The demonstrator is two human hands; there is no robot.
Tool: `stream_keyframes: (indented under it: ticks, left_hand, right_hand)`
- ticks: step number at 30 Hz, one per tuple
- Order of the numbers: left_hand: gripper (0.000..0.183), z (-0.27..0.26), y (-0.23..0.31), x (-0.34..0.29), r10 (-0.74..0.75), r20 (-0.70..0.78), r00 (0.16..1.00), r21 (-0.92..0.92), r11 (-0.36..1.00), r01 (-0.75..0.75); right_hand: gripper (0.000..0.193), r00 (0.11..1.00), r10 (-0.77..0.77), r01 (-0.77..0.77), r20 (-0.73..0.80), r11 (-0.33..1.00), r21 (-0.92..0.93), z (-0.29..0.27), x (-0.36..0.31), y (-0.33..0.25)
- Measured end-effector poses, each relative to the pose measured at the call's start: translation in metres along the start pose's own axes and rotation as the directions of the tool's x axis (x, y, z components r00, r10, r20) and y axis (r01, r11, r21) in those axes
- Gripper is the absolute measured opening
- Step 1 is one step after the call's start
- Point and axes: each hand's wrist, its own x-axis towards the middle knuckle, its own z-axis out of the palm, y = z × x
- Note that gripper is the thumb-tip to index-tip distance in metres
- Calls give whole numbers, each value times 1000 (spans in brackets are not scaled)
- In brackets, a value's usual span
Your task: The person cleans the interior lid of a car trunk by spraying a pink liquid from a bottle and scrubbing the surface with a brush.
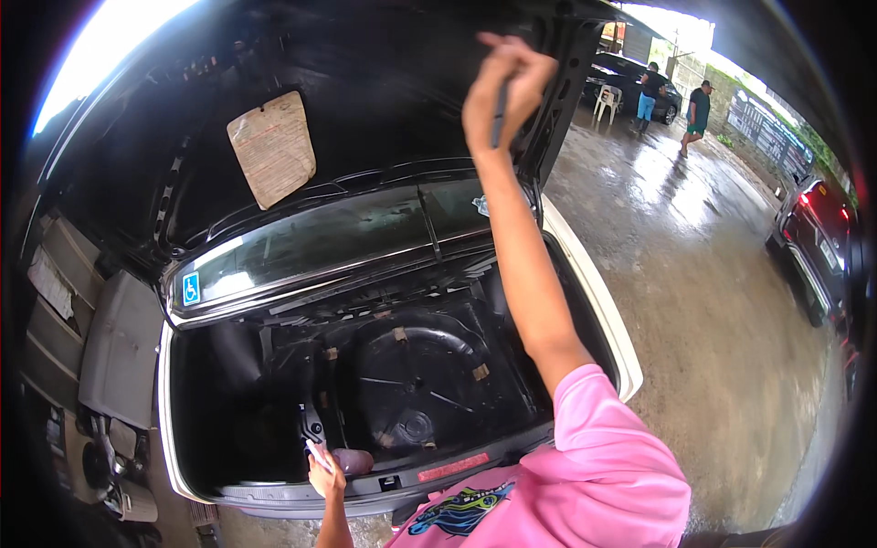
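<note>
My left hand (326, 475) is closed at the near edge of an open car trunk (416, 374). It grips what looks like a spray bottle, with a slim white head above my fingers and a translucent pinkish body (353, 461) beside them. My right hand (512, 87) is raised high near the right edge of the lifted trunk lid (375, 82). Its fingers are curled, and a slim dark thing (500, 114) shows along the hand toward the wrist. Motion blurs it, so its kind cannot be made out.
A worn paper label (272, 151) is on the lid's underside. Beyond the trunk is the rear window (320, 242). A grey padded seat (119, 352) stands at the left. Two people (697, 119) and a white chair (607, 102) are far right, with a dark red car (818, 233) nearer.
</note>
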Motion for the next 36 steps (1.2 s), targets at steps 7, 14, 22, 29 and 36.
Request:
stream_keyframes:
  ticks: [7, 14, 22, 29, 36]
  left_hand:
    - [55, -2, 11, -7, -54, -38, 998, -133, 990, 49]
    - [57, -8, 17, -2, -61, -28, 998, -110, 992, 57]
    - [50, -4, 6, -2, 4, -4, 1000, -119, 993, -4]
    - [49, -6, 8, -4, 25, -43, 999, -94, 995, -29]
    - [52, -11, 12, -6, 32, -45, 998, -124, 992, -37]
  right_hand:
    - [16, 997, 8, -9, -83, 1000, -6, 0, 3, 7]
    - [13, 999, -14, 11, 41, 997, 73, 24, -17, -17]
    - [15, 999, 50, -47, -6, 967, 249, 67, -55, -28]
    - [14, 997, 70, -77, 35, 953, 292, 80, -73, -38]
    - [10, 989, 106, -101, -102, 993, 55, 52, -54, -3]
